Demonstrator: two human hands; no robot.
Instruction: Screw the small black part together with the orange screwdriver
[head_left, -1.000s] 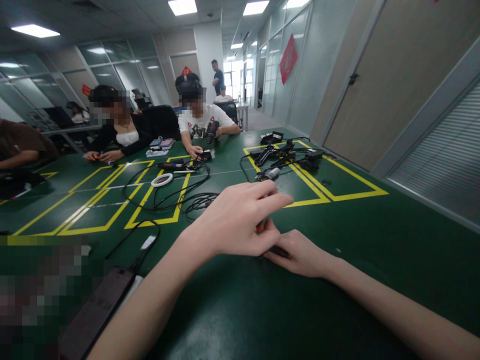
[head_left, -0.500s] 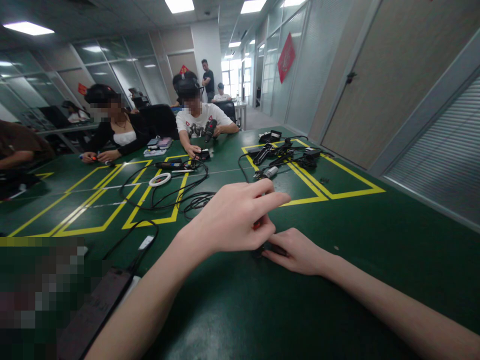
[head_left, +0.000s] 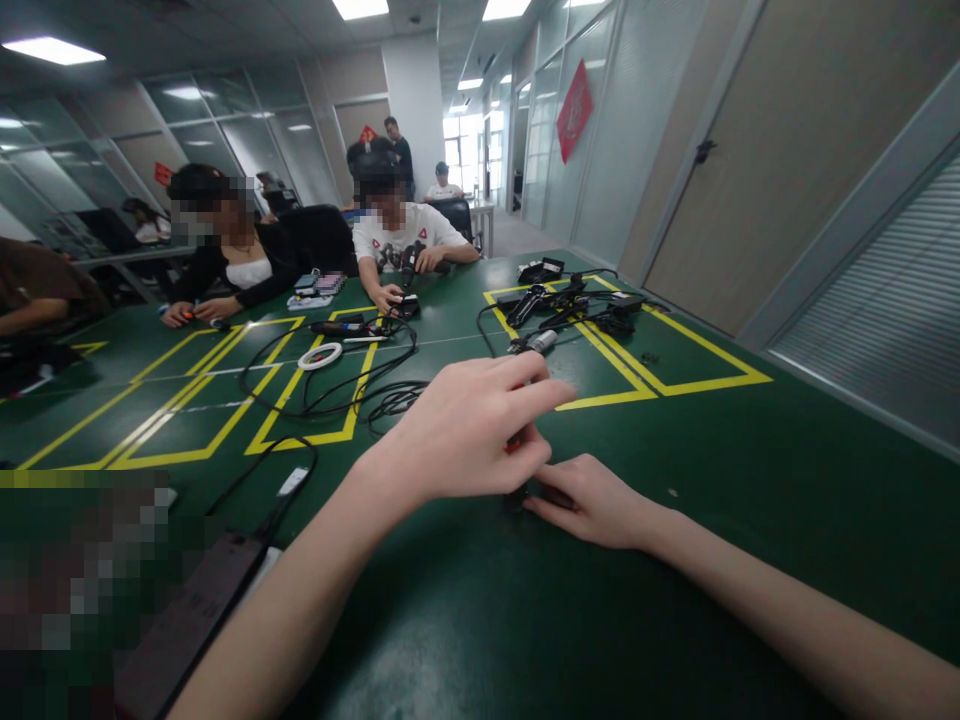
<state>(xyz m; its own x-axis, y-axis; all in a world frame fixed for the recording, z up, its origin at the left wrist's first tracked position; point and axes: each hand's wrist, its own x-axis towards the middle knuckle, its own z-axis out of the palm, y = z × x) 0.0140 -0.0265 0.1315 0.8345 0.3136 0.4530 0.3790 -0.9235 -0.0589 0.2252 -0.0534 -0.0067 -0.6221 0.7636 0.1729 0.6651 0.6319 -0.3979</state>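
Pinching a black part (head_left: 516,495) low over the table (head_left: 735,480): right hand (head_left: 600,502). Left hand (head_left: 472,430), higher, grips half-hidden red piece (head_left: 513,442). Likely two-handed adjusting; next move needs steadiness.

I see a small red piece (head_left: 514,443) near mid-frame, mostly hidden; just below, a dark piece (head_left: 558,496), partly covered.

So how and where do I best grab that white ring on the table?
I'd pinch the near rim of the white ring from above: it lies flat with an open centre for one finger, and black cable loops around it.
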